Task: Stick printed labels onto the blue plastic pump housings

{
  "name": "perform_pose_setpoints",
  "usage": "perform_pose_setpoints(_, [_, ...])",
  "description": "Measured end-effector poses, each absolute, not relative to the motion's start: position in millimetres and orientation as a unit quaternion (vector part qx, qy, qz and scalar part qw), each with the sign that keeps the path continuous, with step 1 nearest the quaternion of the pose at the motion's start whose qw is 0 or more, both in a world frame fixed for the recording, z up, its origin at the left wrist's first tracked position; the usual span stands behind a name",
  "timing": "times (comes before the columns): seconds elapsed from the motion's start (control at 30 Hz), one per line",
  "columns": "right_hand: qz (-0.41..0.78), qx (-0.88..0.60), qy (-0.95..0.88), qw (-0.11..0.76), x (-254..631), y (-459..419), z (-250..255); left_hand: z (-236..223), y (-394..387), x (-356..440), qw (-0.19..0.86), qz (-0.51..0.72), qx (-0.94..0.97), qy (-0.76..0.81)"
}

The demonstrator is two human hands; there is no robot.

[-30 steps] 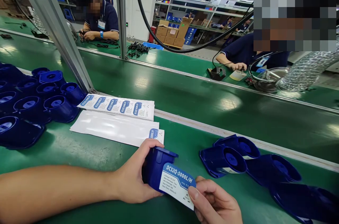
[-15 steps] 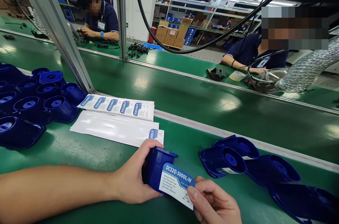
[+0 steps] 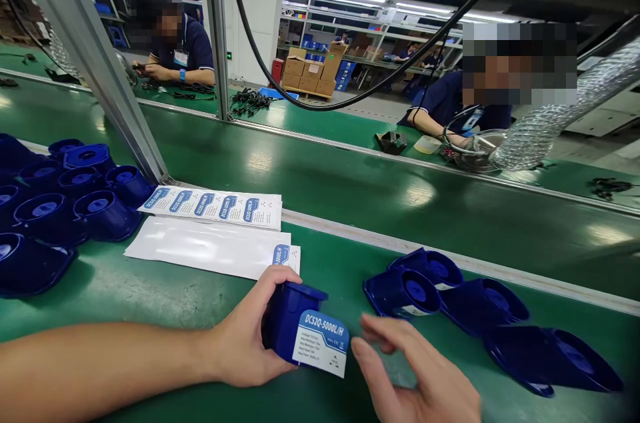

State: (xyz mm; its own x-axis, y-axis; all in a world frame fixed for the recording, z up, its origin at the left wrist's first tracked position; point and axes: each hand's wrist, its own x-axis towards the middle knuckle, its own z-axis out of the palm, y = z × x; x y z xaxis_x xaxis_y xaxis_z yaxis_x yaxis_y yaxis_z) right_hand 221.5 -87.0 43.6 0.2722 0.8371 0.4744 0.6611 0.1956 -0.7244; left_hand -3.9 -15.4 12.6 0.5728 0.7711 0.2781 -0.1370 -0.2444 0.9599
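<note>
My left hand (image 3: pixel 250 339) is wrapped round a dark blue plastic housing (image 3: pixel 286 318) resting on the green bench. A white and blue label (image 3: pixel 321 343) reading DCS2Q-5000L/H sits on the housing's near face. My right hand (image 3: pixel 425 379) hovers just right of the label, fingers apart and slightly blurred, holding nothing. Sheets of the same labels (image 3: pixel 215 205) and a nearly bare backing sheet (image 3: pixel 210 246) lie behind my left hand.
Several blue housings (image 3: pixel 60 199) are piled at the left, and several more (image 3: pixel 480 316) lie in a row at the right. A slanted metal post (image 3: pixel 90 56) rises at the left. Beyond the conveyor belt (image 3: pixel 350 189), people in dark shirts work at the far bench.
My right hand has let go of the label and drawn back with fingers spread; the label now lies on the housing. The view has shifted slightly.
</note>
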Motion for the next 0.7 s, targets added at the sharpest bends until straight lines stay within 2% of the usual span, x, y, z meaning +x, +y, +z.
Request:
perform_pose_setpoints(0.13, [0.323,-0.623,-0.508,0.5,209,-81,34,10,-16,-4,0.518,0.413,0.717,0.218])
perform_pose_setpoints(0.27, [0.452,-0.589,-0.467,0.48,193,-78,27,4,-18,-6,0.469,0.399,0.764,0.191])
perform_pose_setpoints(0.47, [0.5,-0.565,-0.45,0.477,189,-80,31,8,-21,-6,0.458,0.393,0.767,0.217])
perform_pose_setpoints(0.7, [0.518,-0.572,-0.477,0.421,189,-81,39,15,-21,-7,0.479,0.385,0.755,0.23])
